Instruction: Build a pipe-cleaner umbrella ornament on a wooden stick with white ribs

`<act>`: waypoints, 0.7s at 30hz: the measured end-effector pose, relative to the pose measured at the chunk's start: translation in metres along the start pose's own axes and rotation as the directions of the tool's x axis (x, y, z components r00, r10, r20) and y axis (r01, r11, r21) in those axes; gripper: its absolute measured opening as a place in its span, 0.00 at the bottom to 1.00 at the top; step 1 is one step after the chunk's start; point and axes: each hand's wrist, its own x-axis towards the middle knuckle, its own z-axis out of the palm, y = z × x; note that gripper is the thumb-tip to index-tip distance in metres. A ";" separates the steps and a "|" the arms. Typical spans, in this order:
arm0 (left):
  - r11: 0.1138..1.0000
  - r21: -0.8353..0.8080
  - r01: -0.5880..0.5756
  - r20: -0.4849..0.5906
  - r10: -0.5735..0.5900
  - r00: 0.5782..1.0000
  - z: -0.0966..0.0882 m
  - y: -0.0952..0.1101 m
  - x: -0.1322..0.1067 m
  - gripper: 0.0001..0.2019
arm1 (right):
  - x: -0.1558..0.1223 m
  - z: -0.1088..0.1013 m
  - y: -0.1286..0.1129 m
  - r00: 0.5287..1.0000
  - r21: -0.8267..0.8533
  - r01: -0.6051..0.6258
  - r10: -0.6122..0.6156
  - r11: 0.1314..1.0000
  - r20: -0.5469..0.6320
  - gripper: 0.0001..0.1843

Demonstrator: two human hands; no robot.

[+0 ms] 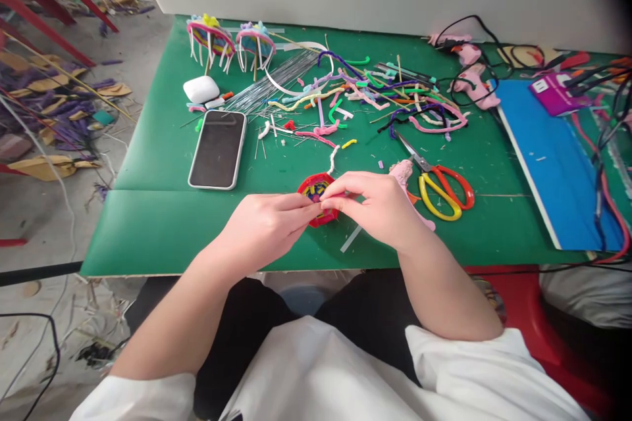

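Red-rimmed, the patterned disc (313, 192) sits at the frame's centre, partly covered by both hands. Right hand (378, 202): grip pinched together over the disc, anything between the fingertips too small to make out. Left hand (269, 223): thumb hidden, so I cannot tell its grip. Green bench (162, 223), fuzzy stems (353, 93) tangled at upper centre; littered floor (143, 46) at upper left; blackness swallows the upper right corner

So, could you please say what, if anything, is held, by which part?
The red disc, probably: left hand and right hand meet over its middle; exact grip hidden.
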 end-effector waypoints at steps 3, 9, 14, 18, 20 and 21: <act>0.994 -0.103 -0.019 -0.010 0.018 1.000 -0.004 -0.002 0.000 0.11 | 0.001 -0.002 0.004 0.975 0.246 -0.222 0.207 0.943 0.085 0.03; 0.953 -0.301 -0.025 -0.057 0.009 0.998 -0.007 -0.004 0.002 0.13 | 0.006 -0.003 0.004 0.919 0.584 -0.394 0.317 0.710 0.235 0.11; 0.817 -0.557 0.149 -0.112 -0.251 0.961 0.003 -0.002 0.001 0.10 | 0.009 0.001 0.004 0.930 0.690 -0.364 0.286 0.626 0.231 0.13; 0.571 -0.745 0.346 -0.054 -0.568 0.821 0.011 0.002 0.001 0.07 | 0.005 0.007 0.002 0.962 0.569 -0.241 0.273 0.786 0.030 0.08; 0.484 -0.784 0.389 -0.020 -0.645 0.764 0.013 0.005 0.003 0.07 | 0.002 0.009 -0.001 0.974 0.438 -0.152 0.209 0.886 -0.086 0.06; 0.460 -0.795 0.394 -0.017 -0.667 0.745 0.013 0.006 0.004 0.07 | 0.001 0.010 -0.003 0.978 0.359 -0.101 0.160 0.928 -0.137 0.06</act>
